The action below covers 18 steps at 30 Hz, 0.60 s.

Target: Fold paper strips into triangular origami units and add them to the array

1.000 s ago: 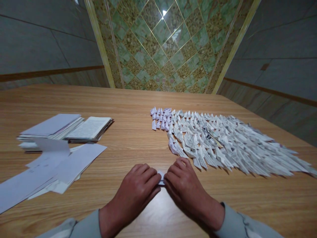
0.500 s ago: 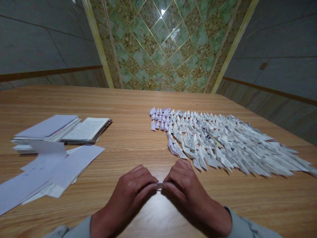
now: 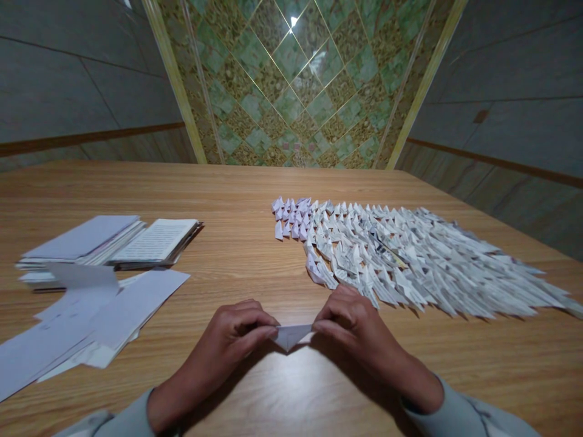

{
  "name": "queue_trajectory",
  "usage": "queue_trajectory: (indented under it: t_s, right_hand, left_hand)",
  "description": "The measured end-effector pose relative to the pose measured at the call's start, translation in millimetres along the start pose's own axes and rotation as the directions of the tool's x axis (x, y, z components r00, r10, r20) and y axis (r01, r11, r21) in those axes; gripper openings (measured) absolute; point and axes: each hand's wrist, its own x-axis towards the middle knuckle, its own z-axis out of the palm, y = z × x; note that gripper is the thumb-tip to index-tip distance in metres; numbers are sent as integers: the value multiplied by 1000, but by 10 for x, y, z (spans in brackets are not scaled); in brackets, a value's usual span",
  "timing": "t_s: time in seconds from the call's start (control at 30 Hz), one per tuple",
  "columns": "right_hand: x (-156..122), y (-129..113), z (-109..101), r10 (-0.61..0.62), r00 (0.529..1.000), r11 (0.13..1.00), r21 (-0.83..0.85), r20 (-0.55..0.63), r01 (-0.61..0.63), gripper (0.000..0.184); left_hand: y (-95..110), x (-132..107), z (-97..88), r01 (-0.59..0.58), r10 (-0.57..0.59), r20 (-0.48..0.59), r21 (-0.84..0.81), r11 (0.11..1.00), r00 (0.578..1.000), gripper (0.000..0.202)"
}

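A small folded white paper piece (image 3: pixel 291 335), triangular with its point toward me, is held just above the wooden table (image 3: pixel 255 255). My left hand (image 3: pixel 232 337) pinches its left end and my right hand (image 3: pixel 357 328) pinches its right end, both with fingers closed. Just beyond my right hand lies a wide spread of several small folded paper triangles (image 3: pixel 410 261), laid in rows across the right half of the table.
Loose white paper sheets (image 3: pixel 95 315) lie at the left front. Behind them sits a stack of open booklets and papers (image 3: pixel 113 243). A green patterned tiled panel (image 3: pixel 296 79) and grey walls rise behind the table's far edge.
My hands have moved apart a little and drawn nearer to me. The paper piece, almost hidden between my fingers before, now shows as a spread triangle between them.
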Motion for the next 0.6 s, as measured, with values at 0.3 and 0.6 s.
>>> queue_trajectory:
  t_s: [0.3,0.6]
  right_hand:
    - [-53,-241,113,14,990,1000,25,137,-18,5]
    - [-29,-219,181,124,992,991,55,-7,-123,18]
  left_hand:
    - [43,-57,175,-91,91,29,16,996,995,19]
    - [37,12,58,140,-147,-71,-97,985,987,20]
